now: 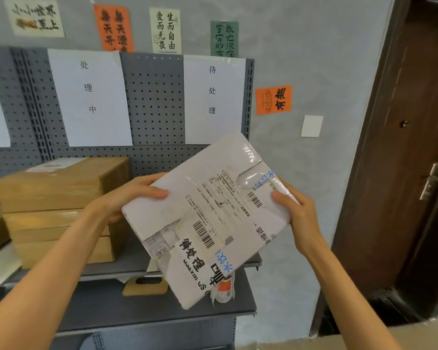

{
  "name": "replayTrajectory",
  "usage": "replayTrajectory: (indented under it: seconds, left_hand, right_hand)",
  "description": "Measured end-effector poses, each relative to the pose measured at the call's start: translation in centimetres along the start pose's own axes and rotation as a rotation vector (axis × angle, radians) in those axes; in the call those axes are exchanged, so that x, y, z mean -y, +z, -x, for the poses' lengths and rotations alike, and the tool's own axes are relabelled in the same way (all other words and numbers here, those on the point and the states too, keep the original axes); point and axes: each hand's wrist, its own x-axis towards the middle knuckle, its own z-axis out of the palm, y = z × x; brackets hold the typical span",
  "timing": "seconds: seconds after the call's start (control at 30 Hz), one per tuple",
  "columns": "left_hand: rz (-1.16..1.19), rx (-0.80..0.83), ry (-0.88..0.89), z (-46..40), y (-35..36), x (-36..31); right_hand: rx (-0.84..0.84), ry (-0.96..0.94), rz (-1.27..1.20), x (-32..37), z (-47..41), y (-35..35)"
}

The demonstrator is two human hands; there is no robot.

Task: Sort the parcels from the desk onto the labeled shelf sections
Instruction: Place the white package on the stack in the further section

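I hold a flat white parcel (208, 218) tilted in front of the grey shelf unit (152, 122). It bears a shipping label with barcodes and a handwritten tag reading 待处理. My left hand (134, 195) grips its left edge, thumb on top. My right hand (293, 210) grips its right edge. Behind it on the pegboard hang white section labels: 处理中 (89, 97) and 待处理 (213, 97). The parcel is in the air in front of the right section, above the shelf board (253, 260).
A stack of brown cardboard boxes (58, 208) fills the shelf under the 处理中 label. On the lower shelf (111, 306) lie a cardboard piece with a handle slot (144, 286) and a small bottle (224, 289). A dark wooden door (402, 173) stands at the right.
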Motion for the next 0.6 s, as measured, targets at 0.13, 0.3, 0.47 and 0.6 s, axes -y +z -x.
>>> replayTrajectory:
  seconds: [0.13, 0.3, 0.47, 0.6]
  left_hand:
    - [0.057, -0.266, 0.094, -0.8, 1.4, -2.2]
    - [0.040, -0.466, 0.167, -0.2, 1.5, -1.4]
    - [0.081, -0.384, 0.191, -1.4, 2.9, -0.1]
    - [0.199, -0.452, 0.303, -1.4, 4.6, 0.3]
  right_hand:
    - [-0.124, 0.014, -0.085, 0.0, -0.4, -0.2]
    - [-0.328, 0.077, -0.170, 0.1, -1.9, 0.2]
    - [-0.458, 0.167, -0.269, 0.0, -4.0, 2.1]
    - [-0.495, 0.216, -0.320, -0.4, -5.4, 3.5]
